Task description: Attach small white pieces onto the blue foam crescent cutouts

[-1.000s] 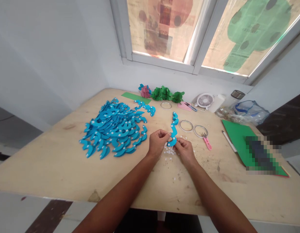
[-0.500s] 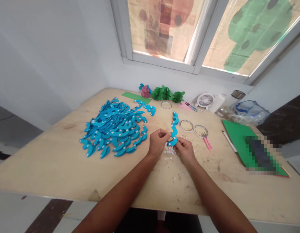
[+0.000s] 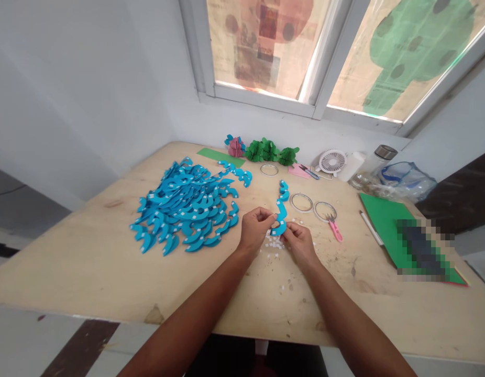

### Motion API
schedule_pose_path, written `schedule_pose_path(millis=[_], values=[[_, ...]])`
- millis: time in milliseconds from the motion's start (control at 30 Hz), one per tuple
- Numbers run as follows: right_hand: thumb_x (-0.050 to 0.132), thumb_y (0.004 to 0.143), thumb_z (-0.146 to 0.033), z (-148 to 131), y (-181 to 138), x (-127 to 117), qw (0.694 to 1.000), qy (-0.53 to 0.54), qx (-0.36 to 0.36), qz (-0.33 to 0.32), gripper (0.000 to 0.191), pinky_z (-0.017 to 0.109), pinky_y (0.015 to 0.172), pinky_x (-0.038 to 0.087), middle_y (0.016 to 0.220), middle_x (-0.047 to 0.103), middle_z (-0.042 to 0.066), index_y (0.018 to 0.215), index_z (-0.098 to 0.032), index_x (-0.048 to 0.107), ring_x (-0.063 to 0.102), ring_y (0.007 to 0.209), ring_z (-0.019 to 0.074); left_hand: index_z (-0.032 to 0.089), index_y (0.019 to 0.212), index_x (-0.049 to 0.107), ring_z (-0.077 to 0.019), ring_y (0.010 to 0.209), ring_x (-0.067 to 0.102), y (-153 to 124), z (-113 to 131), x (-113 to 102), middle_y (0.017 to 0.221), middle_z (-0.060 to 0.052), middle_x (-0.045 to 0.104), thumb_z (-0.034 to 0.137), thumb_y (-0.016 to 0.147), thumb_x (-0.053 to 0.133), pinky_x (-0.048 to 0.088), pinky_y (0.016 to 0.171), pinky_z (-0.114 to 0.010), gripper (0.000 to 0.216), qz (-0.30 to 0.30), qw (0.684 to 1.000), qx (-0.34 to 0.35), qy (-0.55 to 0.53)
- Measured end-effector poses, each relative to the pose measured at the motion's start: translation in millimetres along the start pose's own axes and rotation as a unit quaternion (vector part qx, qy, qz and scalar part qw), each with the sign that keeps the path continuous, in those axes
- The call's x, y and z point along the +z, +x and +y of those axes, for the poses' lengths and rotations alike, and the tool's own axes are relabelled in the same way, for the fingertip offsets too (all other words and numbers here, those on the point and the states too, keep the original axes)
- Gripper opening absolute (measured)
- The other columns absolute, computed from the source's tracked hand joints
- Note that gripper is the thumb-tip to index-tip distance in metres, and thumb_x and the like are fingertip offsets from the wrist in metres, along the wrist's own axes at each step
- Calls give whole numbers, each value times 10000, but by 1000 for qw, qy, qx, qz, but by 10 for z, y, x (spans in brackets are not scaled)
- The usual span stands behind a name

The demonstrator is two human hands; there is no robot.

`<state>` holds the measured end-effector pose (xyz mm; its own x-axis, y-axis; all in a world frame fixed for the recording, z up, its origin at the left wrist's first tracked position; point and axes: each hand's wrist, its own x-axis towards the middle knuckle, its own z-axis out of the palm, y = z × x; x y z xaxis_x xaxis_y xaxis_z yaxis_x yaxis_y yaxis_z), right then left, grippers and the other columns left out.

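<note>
A wavy blue paper strip with small white squares on it lies between my hands, stretching away from me. My left hand pinches its near left edge between thumb and fingers. At the strip's near right end, the closed fingers of my right hand grip the edge; whether they also hold a tiny white square is hidden. Loose white squares are scattered on the table just below the strip. To the left spreads a big heap of similar blue paper strips, with a few more strips behind it.
Right of the strip lie tape rolls and pink-handled snips. Green paper figures, a small white fan and a jar line the back. A green sheet and a white pen lie at the right.
</note>
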<state>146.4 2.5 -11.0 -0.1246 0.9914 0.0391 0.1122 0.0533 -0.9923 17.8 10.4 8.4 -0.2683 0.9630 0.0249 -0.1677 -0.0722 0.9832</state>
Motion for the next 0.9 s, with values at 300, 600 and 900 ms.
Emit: schedule_pose_path(millis=[300, 600, 900], values=[[572, 720, -389, 31, 7, -2, 1000, -2, -1, -2, 266, 219, 451, 286, 502, 528, -14, 588, -162, 617, 405, 464, 96, 144, 638, 594, -101, 467, 541, 35, -82, -18, 523, 22, 592, 217, 566, 692, 412, 462, -200, 142, -9, 999, -5, -34], [569, 717, -327, 12, 12, -17, 1000, -1, 0, -12, 226, 218, 462, 282, 496, 519, -20, 562, -167, 607, 402, 474, 95, 143, 672, 706, -104, 514, 538, 50, 3, -56, 621, -22, 663, 178, 570, 658, 422, 489, -209, 118, -43, 998, -43, -20], [608, 690, -343, -18, 8, -14, 997, 50, 32, -39, 215, 225, 477, 306, 487, 553, -10, 568, -166, 625, 440, 473, 103, 146, 615, 697, -95, 475, 507, 99, 35, -137, 539, -9, 627, 172, 536, 679, 397, 467, -210, 86, -81, 994, -67, -26]])
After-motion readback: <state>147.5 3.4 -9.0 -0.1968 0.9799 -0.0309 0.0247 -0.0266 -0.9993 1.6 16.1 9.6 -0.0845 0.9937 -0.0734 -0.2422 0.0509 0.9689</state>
